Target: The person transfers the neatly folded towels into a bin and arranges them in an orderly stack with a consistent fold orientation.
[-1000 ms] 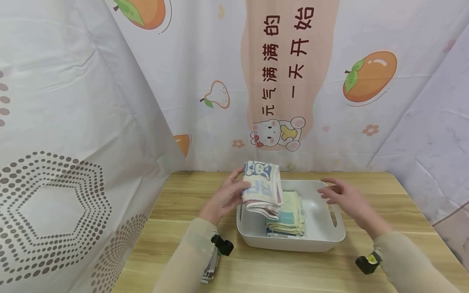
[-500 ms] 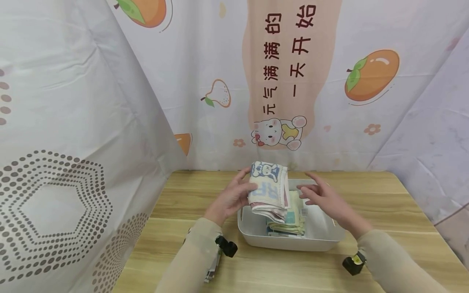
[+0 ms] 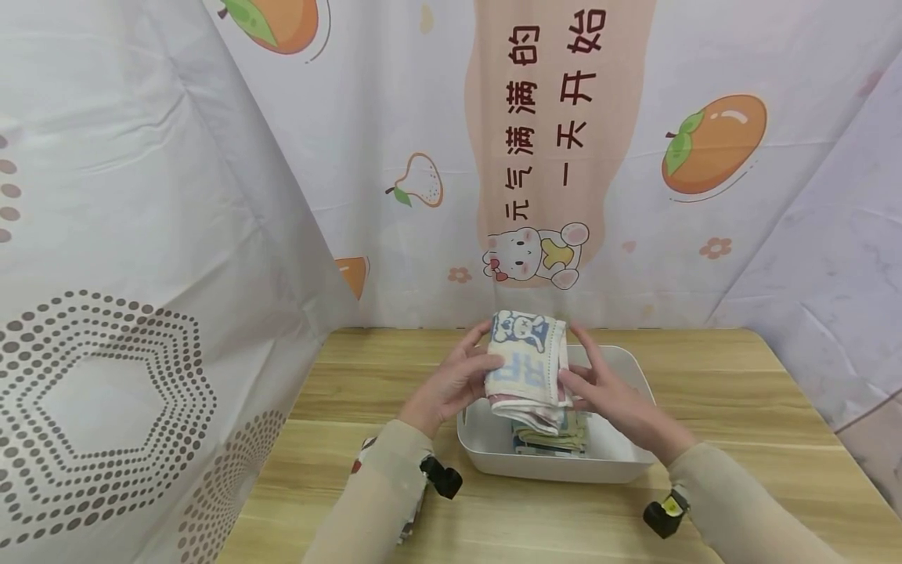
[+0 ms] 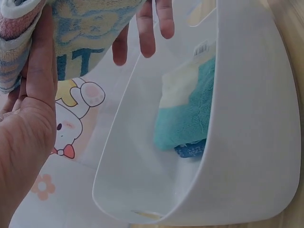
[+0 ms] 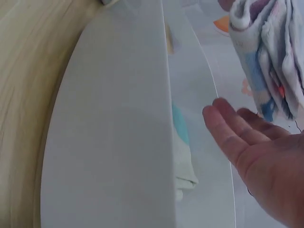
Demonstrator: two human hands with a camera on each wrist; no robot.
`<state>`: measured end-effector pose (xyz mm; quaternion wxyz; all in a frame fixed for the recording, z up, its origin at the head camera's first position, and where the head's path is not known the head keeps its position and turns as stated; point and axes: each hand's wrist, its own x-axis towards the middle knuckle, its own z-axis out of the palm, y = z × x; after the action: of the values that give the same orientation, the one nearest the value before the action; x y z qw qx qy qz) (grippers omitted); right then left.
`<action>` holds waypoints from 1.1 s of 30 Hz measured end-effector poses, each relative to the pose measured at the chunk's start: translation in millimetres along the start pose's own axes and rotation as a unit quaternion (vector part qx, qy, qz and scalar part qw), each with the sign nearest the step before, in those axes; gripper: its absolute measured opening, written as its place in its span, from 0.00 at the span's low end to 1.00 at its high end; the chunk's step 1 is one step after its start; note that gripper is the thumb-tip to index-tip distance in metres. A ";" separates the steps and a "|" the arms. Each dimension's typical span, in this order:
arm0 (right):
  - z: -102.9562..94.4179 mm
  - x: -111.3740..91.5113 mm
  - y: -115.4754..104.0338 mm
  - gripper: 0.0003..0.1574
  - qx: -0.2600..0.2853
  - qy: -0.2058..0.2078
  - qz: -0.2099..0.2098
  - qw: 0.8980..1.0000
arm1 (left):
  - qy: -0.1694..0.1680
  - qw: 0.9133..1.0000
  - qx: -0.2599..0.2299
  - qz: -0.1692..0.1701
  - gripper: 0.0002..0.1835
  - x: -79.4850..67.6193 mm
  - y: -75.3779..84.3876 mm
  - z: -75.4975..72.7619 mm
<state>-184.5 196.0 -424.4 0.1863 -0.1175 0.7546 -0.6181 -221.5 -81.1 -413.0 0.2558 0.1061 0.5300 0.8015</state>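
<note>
In the head view my left hand [image 3: 458, 380] grips the left side of a folded towel [image 3: 521, 360], cream with a blue bear and pink-and-white layers. The towel is held over a white plastic bin [image 3: 557, 468]. From the other side my right hand [image 3: 606, 392] comes up to its right edge, thumb at the border. The right wrist view shows the right hand's fingers [image 5: 237, 133] extended just below the towel's folded layers [image 5: 273, 52]. Inside the bin lies a cream-and-teal folded towel [image 4: 185, 114] with a dark blue one [image 4: 191, 149] beneath it.
Partly hidden under the left sleeve, a patterned folded cloth [image 3: 409, 529] lies on the wooden table [image 3: 535, 525]. A printed curtain [image 3: 423, 274] hangs right behind the table's back edge. Another sheet [image 3: 141, 235] hangs along the left side.
The left hand has carried the towel a little to the right over the bin. My right hand has moved left from the bin's right end to the towel's edge.
</note>
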 end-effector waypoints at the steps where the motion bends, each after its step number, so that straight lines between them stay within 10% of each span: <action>1: 0.5 0.3 -0.3 0.52 0.008 -0.004 0.000 1.000 | 0.001 1.000 0.001 -0.001 0.41 0.1 -0.4 0.2; 17: -0.8 3.5 -3.7 0.59 0.030 0.044 -0.036 0.998 | 0.050 0.998 0.039 -0.024 0.42 0.0 -5.5 1.3; 33: -1.0 1.9 -5.8 0.55 -0.019 0.054 -0.052 0.997 | 0.090 0.987 0.128 0.028 0.35 1.9 -7.4 4.1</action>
<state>-187.0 194.9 -418.8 0.1105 -0.1266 0.7682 -0.6178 -219.1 -74.6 -418.1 0.1694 0.0803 0.6456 0.7403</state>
